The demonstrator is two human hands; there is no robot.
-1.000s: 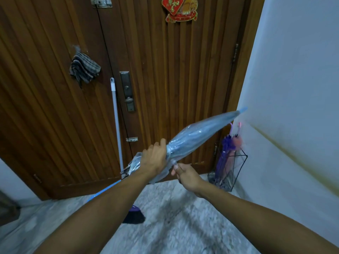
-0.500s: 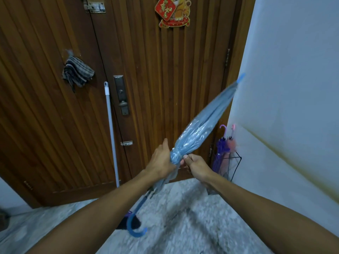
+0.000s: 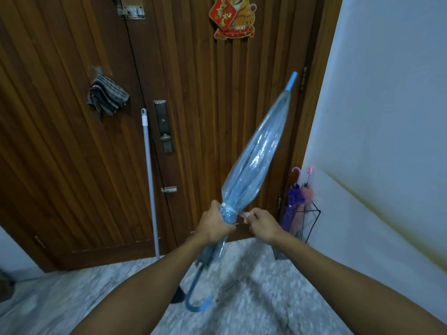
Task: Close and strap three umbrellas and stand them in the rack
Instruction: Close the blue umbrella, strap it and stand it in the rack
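Strapping the last blue umbrella (image 3: pixel 254 163)
Left hand (image 3: pixel 212 224) squeezes its folds; right hand (image 3: pixel 262 224) pinches the strap (image 3: pixel 231 210). Next, stand it in the rack (image 3: pixel 312 226) beside the door.

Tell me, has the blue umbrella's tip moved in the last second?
Yes. The blue umbrella has swung up: its tip now points steeply up along the door's hinge edge, well above the rack.
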